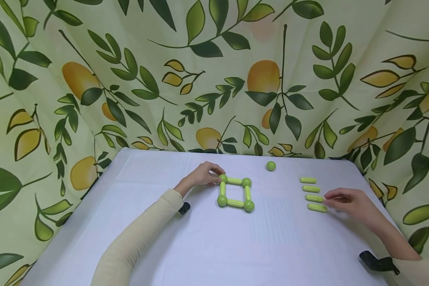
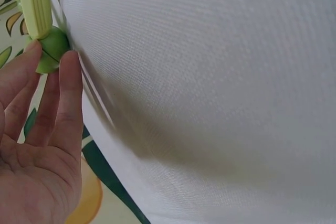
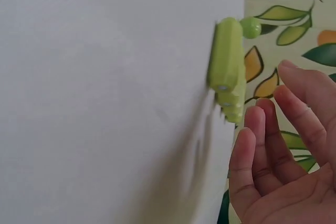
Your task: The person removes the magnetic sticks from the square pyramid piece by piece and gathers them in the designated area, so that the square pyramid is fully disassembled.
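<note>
A leaf-and-fruit patterned curtain hung behind the white tabletop. The left hand pinched the far-left corner of a green square frame near the tabletop's middle; the right hand, fingers loosely bent, held nothing beside four loose rods. The frame's sides were ridged, pale yellow-green rods, its corners glossy, darker green balls. A single ball sat near the far edge.

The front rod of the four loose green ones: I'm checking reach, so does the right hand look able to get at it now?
Yes, most likely: the right hand is empty, its fingertips close beside the right end of the front rod, and nothing visible stands between them.
</note>
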Demonstrator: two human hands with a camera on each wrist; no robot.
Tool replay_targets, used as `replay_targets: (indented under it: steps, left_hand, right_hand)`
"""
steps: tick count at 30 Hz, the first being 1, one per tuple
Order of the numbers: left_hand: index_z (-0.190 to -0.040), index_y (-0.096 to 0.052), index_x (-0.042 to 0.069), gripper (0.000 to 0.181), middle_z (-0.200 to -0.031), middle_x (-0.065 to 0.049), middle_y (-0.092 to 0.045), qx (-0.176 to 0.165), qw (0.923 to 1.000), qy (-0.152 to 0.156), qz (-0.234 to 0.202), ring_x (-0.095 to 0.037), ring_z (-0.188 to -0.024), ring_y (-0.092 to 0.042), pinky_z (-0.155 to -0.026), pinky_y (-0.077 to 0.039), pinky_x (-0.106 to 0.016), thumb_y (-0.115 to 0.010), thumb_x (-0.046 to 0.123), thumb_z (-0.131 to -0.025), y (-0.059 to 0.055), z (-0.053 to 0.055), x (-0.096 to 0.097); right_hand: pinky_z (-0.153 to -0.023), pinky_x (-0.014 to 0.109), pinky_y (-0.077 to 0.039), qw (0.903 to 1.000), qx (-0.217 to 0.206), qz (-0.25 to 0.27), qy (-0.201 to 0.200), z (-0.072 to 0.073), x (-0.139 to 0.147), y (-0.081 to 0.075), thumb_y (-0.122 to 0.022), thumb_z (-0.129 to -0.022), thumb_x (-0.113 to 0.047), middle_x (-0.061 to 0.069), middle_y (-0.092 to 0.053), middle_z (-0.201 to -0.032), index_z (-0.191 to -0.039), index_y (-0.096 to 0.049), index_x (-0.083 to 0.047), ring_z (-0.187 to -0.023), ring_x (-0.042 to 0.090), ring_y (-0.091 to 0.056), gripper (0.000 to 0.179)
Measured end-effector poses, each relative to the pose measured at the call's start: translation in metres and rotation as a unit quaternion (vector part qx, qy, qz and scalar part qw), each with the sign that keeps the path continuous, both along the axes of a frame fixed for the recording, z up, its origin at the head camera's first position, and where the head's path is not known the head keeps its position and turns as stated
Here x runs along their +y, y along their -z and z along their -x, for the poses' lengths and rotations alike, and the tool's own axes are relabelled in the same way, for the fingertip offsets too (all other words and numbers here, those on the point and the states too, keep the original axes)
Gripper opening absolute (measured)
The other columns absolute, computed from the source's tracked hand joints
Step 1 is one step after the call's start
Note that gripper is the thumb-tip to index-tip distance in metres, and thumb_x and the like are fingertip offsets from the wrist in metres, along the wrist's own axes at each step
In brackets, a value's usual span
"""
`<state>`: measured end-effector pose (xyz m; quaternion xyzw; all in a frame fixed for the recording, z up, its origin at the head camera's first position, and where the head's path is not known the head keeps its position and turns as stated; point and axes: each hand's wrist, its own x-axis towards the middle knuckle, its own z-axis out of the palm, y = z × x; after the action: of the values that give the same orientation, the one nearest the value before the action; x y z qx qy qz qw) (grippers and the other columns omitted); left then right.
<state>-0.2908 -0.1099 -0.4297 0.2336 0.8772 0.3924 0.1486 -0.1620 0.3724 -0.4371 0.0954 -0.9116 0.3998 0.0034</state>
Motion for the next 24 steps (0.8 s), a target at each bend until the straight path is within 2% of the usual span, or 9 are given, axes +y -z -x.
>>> replay_targets:
  steps: [5,9,17,24]
  left_hand:
    - [-0.117,-0.073,0.002,0.027,-0.116,-0.01,-0.071,0.0,1.0,-0.002,0.001,-0.025,-0.107,-0.064,-0.069,-0.058,-0.027,-0.076,-0.001,-0.091,-0.001,-0.001,0.0]
    - [-0.118,-0.073,0.003,0.027,-0.117,-0.01,-0.071,-0.004,1.0,-0.005,0.0,-0.024,-0.106,-0.064,-0.069,-0.058,-0.027,-0.075,0.0,-0.091,-0.001,-0.002,0.0]
    - [-0.116,-0.073,0.002,0.026,-0.116,-0.01,-0.071,-0.003,1.0,-0.005,-0.007,-0.027,-0.109,-0.063,-0.069,-0.058,-0.028,-0.076,0.0,-0.091,-0.001,-0.004,-0.001]
    - [-0.117,-0.073,0.003,0.026,-0.116,-0.009,-0.071,0.001,1.0,-0.001,-0.006,-0.026,-0.11,-0.063,-0.069,-0.058,-0.027,-0.076,0.001,-0.091,0.0,-0.002,-0.001]
  right_hand:
    - [-0.073,0.019,-0.052,0.9993,0.026,0.016,-0.021,0.006,-0.008,-0.006,-0.077,-0.094,-0.019,0.012,-0.07,-0.111,-0.113,-0.073,-0.002,-0.09,0.008,-0.065,0.027]
    - [-0.077,0.018,-0.052,0.9978,0.027,0.038,-0.048,0.012,-0.021,-0.006,-0.077,-0.093,-0.016,0.015,-0.07,-0.111,-0.114,-0.073,0.0,-0.094,0.007,-0.066,0.026]
    - [-0.079,0.022,-0.055,0.9955,-0.011,0.072,-0.061,0.027,-0.047,-0.002,-0.078,-0.093,-0.02,0.016,-0.07,-0.114,-0.117,-0.071,0.001,-0.096,0.011,-0.066,0.032]
    - [-0.077,0.031,-0.058,0.9911,-0.026,0.101,-0.082,0.038,-0.07,-0.001,-0.078,-0.093,-0.018,0.016,-0.069,-0.114,-0.116,-0.071,0.002,-0.096,0.017,-0.068,0.031]
